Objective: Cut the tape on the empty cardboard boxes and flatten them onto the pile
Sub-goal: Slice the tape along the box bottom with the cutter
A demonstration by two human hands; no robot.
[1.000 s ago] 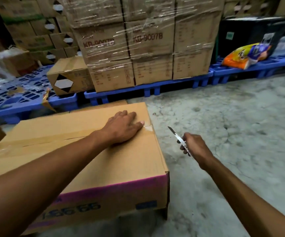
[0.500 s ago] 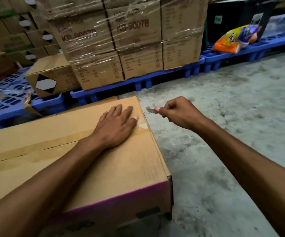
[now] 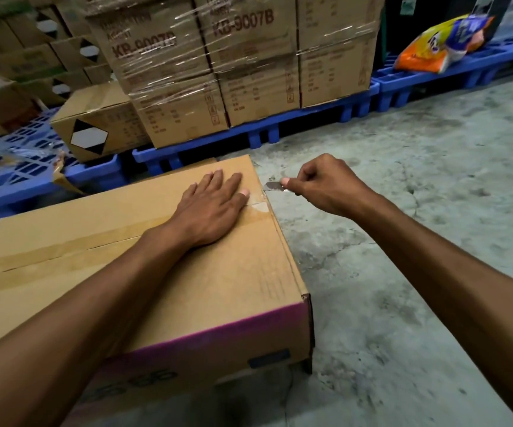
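Observation:
A large brown cardboard box (image 3: 224, 282) with a pink band on its near side stands on the concrete floor in front of me. A strip of brown tape (image 3: 64, 254) runs along its top seam to the right edge. My left hand (image 3: 209, 208) lies flat on the top, fingers spread, near that right edge. My right hand (image 3: 326, 184) is closed around a small knife, whose blade (image 3: 275, 186) points left and sits just off the box's right edge at the tape end.
Blue plastic pallets (image 3: 279, 131) line the back, carrying shrink-wrapped cartons (image 3: 218, 66) marked KB-9007B. A smaller carton (image 3: 95, 124) with a diamond label stands at the left. An orange and blue bag (image 3: 440, 44) lies on the right pallet. Bare concrete floor (image 3: 403, 241) stretches to the right.
My right hand swung the knife from a raised, blade-up grip beside the box to the box's right edge, blade pointing at the tape end. My left hand stayed flat on top.

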